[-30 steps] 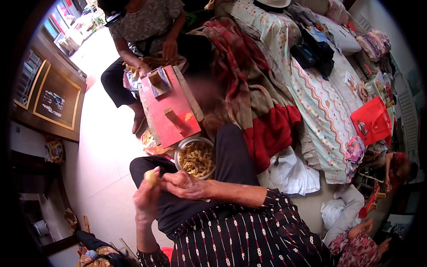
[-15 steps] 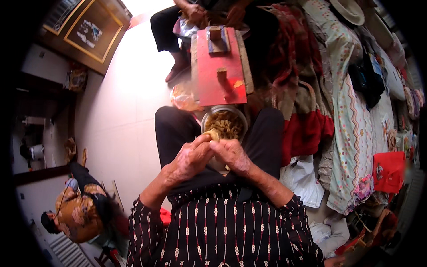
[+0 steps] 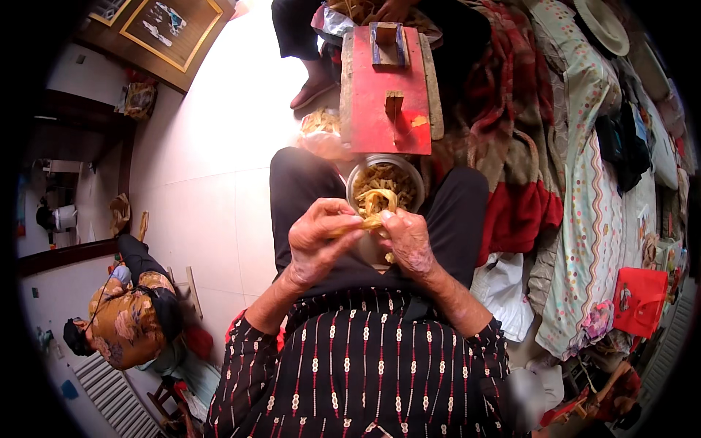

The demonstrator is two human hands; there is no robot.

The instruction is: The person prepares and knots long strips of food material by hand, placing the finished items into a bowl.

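Observation:
Above my lap, my left hand point(image 3: 321, 237) and my right hand point(image 3: 410, 242) are close together, both closed on a pale yellow strip point(image 3: 378, 197). The strip is flat and pliable, perhaps a husk or leaf, and it bends into a loop above my fingertips. Thumb and fingers of each hand pinch it near its lower part. Just beyond my hands, a round pail point(image 3: 419, 191) stands between my knees. Inside lie many brownish-yellow folded pieces point(image 3: 383, 174), partly hidden by the strip and my fingers.
Past the pail is a red board point(image 3: 372, 109) bearing two wooden blocks, the nearer block point(image 3: 394, 104) upright. A bag of yellowish pieces point(image 3: 321, 124) lies beside it. Another person's hand point(image 3: 396, 9) shows opposite; a person point(image 3: 135, 321) sits at left. A blanket-covered bed point(image 3: 584, 219) runs along the right.
My hands have drawn slightly apart. The yellow strip, bunched small at my fingertips before, now shows as a larger open loop. The whole view has shifted a little.

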